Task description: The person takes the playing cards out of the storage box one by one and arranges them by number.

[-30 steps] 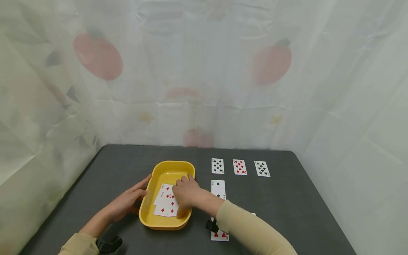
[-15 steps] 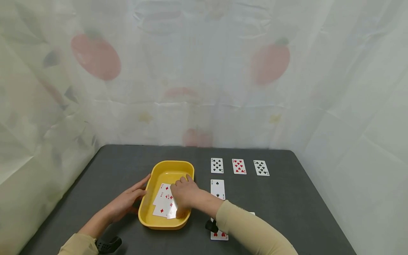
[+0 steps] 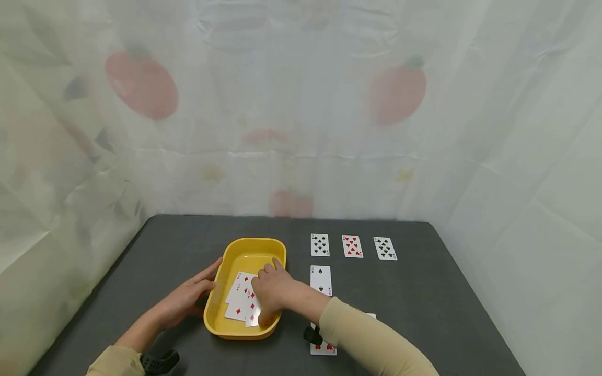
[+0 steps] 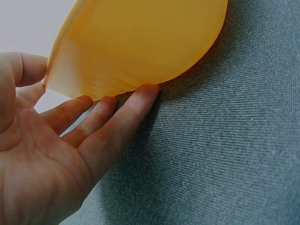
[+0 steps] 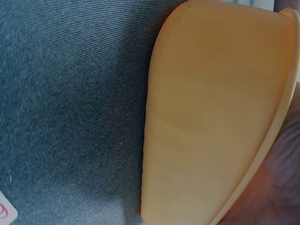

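The shallow yellow plastic tray (image 3: 245,250) sits on the dark grey cloth-covered table (image 3: 423,292), left of centre. The loose pile of red diamond playing cards (image 3: 242,302) lies in its near half.

The right hand (image 3: 270,292) reaches over the tray's right wall, fingers curled down onto the pile. 1 card looks tipped up at its near edge under the thumb, so I judge it pinched. The left hand (image 3: 188,297) lies with straight fingers against the tray's left outer wall, bracing it and gripping nothing.

Risks, as I judge them: the fanned cards overlap, so 2 may lift together. A slipped pinch would drop the card back, and a pull against the wall could slide the light tray.

The tray's long axis runs near to far. The pile follows it, leaning slightly to the right.
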